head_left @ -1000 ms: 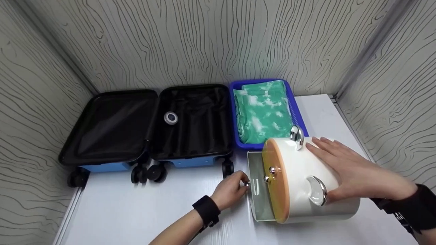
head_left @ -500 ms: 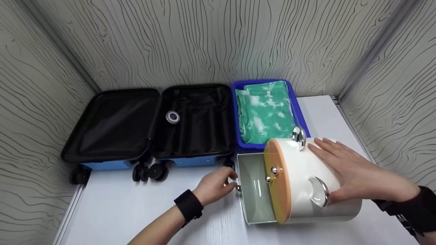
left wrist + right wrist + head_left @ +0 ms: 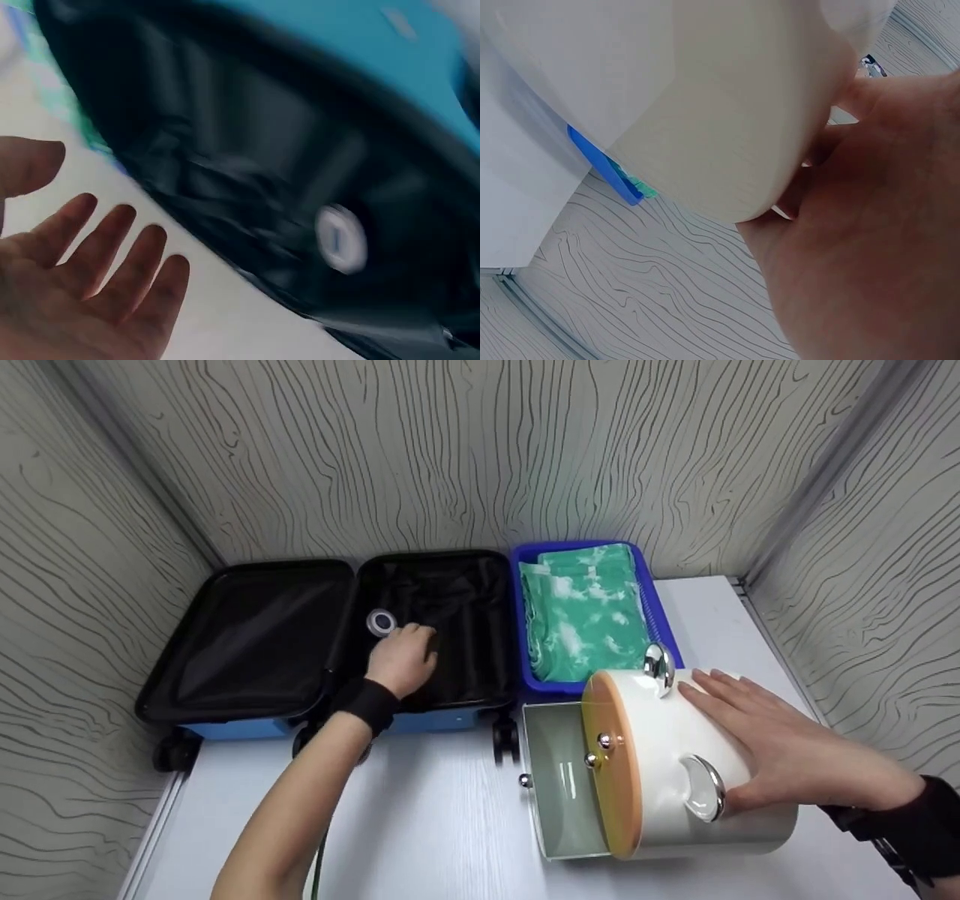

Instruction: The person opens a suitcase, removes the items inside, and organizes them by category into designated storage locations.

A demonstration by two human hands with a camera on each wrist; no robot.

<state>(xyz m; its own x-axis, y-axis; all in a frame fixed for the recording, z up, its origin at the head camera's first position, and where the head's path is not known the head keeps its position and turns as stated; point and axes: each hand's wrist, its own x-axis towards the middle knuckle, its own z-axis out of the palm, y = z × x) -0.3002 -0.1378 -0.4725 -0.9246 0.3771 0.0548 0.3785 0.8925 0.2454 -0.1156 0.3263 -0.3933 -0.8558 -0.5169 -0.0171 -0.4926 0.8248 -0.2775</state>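
Observation:
My left hand (image 3: 403, 660) hovers over the right half of an open black-lined suitcase (image 3: 469, 615), holding nothing. Just beyond its fingers lies a small round white disc with a dark centre (image 3: 382, 622). In the left wrist view the fingers (image 3: 112, 255) are loosely extended, apart from the disc and the lining. My right hand (image 3: 780, 742) rests spread on the side of a white rounded box (image 3: 660, 795) with an orange-edged yellow front. A greenish drawer (image 3: 551, 817) is pulled out of that box, and nothing shows inside it.
A blue basket (image 3: 664, 619) with a folded green-and-white cloth (image 3: 585, 615) stands behind the box, right of the suitcase. The suitcase's other half (image 3: 251, 637) lies to the left. Patterned wall panels (image 3: 420, 450) enclose the white table (image 3: 442, 817) at the back and sides.
My left hand pulled the drawer out leftward by its knob, let go, and moved up and left over the suitcase. The right hand has stayed on the box.

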